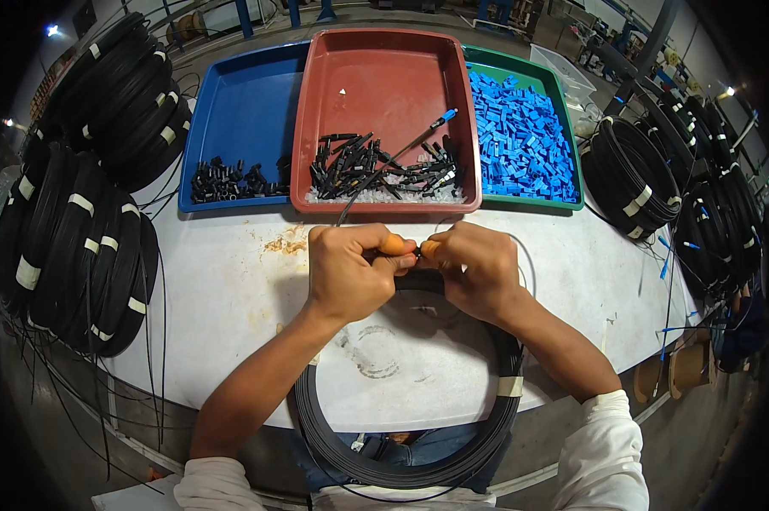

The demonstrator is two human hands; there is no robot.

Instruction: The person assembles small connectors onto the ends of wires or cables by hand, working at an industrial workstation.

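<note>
My left hand (354, 271) and my right hand (478, 266) meet above the table, fingertips almost touching. Both are closed in a pinch on a small black piece (417, 252) between them; its exact kind is mostly hidden by the fingers. Orange covers sit on some fingertips. Below my hands a coil of black cable (410, 474), bound with pale tape, rests partly on the table and overhangs its near edge. A black cable with a blue connector (443, 118) at its tip runs from behind my left hand across the red tray (384, 64).
The red tray holds black tubular parts and clear bits. Left of it, a blue tray (244, 102) holds small black pieces; right, a green tray (574, 162) is heaped with blue connector parts (525, 140). Cable coils stand at left (69, 247) and right (631, 175), loose ends hanging.
</note>
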